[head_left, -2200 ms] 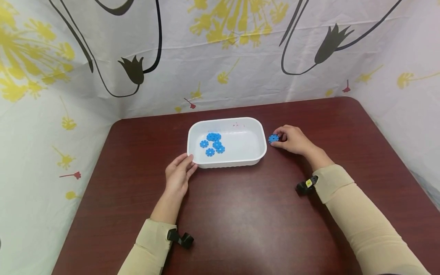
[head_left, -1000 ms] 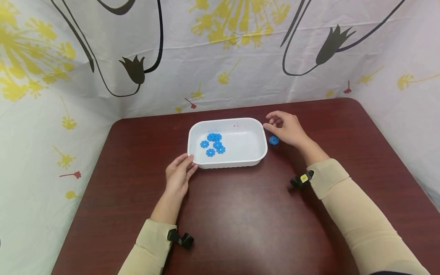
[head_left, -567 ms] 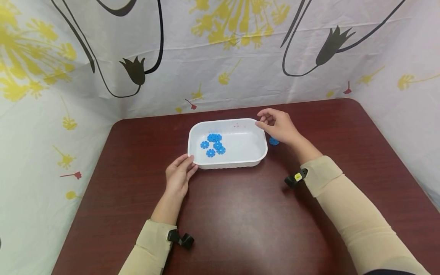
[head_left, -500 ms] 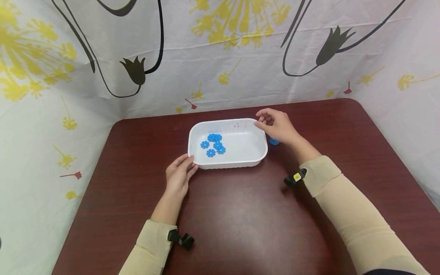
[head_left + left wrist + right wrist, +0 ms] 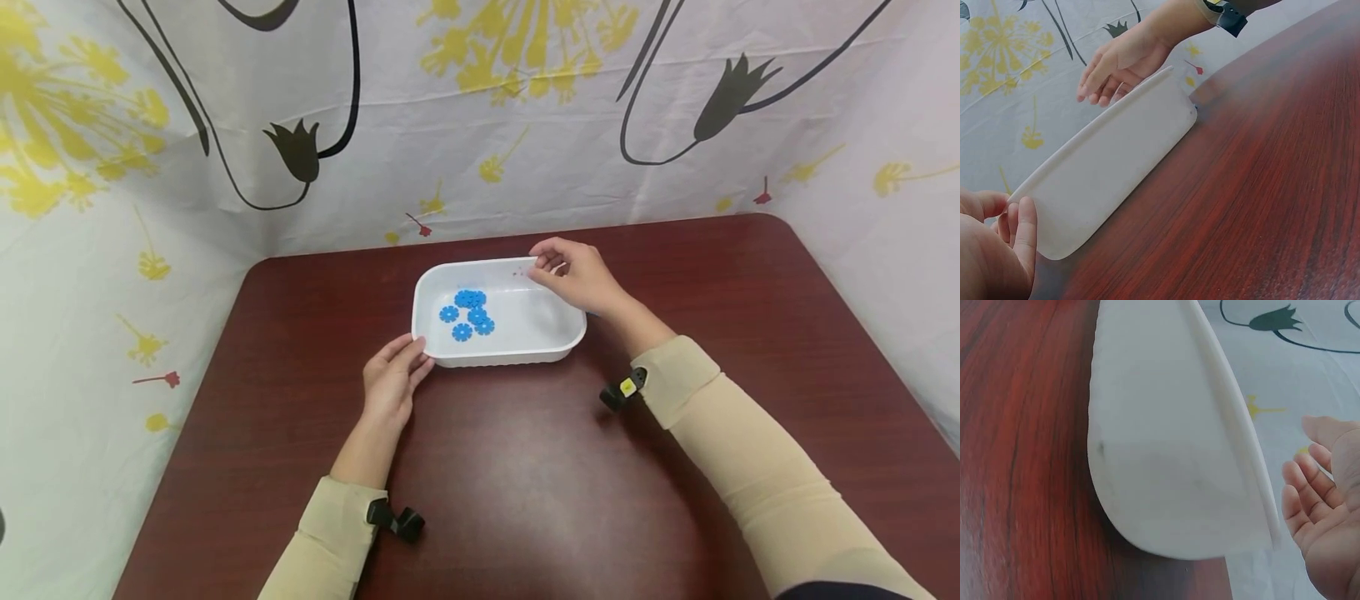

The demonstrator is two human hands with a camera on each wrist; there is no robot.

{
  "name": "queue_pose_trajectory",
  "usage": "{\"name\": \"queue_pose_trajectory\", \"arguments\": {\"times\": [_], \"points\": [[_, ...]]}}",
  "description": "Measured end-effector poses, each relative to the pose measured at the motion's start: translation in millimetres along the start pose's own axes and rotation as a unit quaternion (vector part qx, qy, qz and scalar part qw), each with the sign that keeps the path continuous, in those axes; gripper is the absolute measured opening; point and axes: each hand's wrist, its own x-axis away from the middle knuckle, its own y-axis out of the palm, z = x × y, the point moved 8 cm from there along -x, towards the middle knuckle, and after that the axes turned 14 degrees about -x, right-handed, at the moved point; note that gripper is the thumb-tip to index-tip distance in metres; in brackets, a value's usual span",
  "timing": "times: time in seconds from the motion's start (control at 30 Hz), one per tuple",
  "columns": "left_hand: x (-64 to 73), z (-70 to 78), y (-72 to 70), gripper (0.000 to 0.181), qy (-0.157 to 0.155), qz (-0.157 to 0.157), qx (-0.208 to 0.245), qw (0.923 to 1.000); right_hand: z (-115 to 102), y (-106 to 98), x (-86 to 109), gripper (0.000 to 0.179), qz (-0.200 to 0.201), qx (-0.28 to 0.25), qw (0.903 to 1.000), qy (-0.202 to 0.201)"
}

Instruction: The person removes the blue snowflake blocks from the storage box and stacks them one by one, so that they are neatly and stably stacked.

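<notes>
A white plastic tray (image 5: pixel 525 357) stands on the table with several blue notched plastic discs (image 5: pixel 462 332) in its left half. My left hand (image 5: pixel 387 385) grips the tray's front left corner, thumb on the rim and fingers against the outer wall in the left wrist view. Over the tray's back right part hangs my right hand (image 5: pixel 573 273), fingers loosely bent and nothing between them. From the right wrist view, that hand (image 5: pixel 1329 506) is apart from the rim. Another blue disc lies right of the tray, nearly hidden behind the right hand and wrist.
The dark red wooden table (image 5: pixel 487 483) runs up to a white patterned cloth (image 5: pixel 480 183) at the back and sides. Each sleeve cuff carries a black wrist camera, such as the left wrist camera (image 5: pixel 397 521).
My right hand lets go of the blue disc right of the tray, lifts, and moves left over the tray. My left hand stays on the corner.
</notes>
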Motion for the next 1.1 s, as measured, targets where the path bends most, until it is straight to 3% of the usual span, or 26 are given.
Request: {"name": "queue_pose_trajectory", "arguments": {"times": [1.1], "points": [[2.5,3.2,1.8,0.035,0.004,0.001,0.010,0.9999,6.0,61.7,-6.1,0.034,-0.080,-0.003,0.9967,0.007]]}}
